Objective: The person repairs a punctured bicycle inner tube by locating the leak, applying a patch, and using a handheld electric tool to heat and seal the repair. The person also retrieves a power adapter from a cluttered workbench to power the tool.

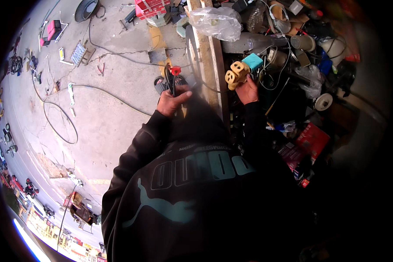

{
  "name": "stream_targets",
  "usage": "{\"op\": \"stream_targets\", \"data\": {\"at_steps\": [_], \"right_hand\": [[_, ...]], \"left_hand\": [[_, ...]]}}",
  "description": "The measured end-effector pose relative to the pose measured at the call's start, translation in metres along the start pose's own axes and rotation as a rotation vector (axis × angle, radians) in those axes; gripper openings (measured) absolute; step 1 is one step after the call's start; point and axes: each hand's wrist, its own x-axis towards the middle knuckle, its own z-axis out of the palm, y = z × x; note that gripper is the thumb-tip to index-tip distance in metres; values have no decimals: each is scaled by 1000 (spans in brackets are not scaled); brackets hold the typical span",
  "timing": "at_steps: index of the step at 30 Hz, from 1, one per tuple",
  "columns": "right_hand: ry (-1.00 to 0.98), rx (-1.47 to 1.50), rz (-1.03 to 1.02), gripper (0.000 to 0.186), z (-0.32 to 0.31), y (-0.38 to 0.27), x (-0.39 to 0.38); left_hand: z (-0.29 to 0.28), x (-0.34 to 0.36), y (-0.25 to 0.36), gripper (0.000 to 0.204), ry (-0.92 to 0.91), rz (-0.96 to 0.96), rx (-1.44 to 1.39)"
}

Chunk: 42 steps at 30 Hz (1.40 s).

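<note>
My left hand (174, 102) is closed around a dark, looped, cable-like thing (168, 75). A red round piece (175, 70) shows at its upper end, and its exact kind is hard to make out. Held in my right hand (248, 91) is a yellow multi-outlet socket (236, 75), with dark holes on its rounded faces. That hand is over the clutter, just right of a wooden beam (213, 61). Close behind the socket lies a turquoise box (253, 62). Below the left hand's thing, dark shoes (161, 84) partly show on the concrete.
A clear plastic bag (216, 22) lies over the beam's far end. Cups, bottles, cords and a red box (312, 140) are heaped at right. Across the concrete runs a long hose or cable (113, 97). A red crate (150, 8) and black basin (87, 9) stand farther off.
</note>
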Motion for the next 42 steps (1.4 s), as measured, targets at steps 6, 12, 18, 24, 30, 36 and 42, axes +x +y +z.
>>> {"op": "stream_targets", "data": {"at_steps": [6,12,18,24,30,36,42], "right_hand": [[-8,-98,178,49,14,16,-15],[24,-313,147,51,28,35,-25],[-43,-339,135,52,36,42,-29],[-119,-342,211,57,37,33,-31],[-76,-380,236,56,36,29,-32],[-77,-498,276,57,27,27,-24],[-60,-613,268,54,31,32,-19]], "left_hand": [[11,14,-11,23,29,-5,12],[17,19,-26,26,18,-73,26],[12,19,-36,35,26,-153,265],[14,19,-40,27,38,-82,214],[11,22,-32,28,8,-139,281],[7,31,-26,27,-18,-134,282],[-1,35,-28,26,9,-200,263]]}}
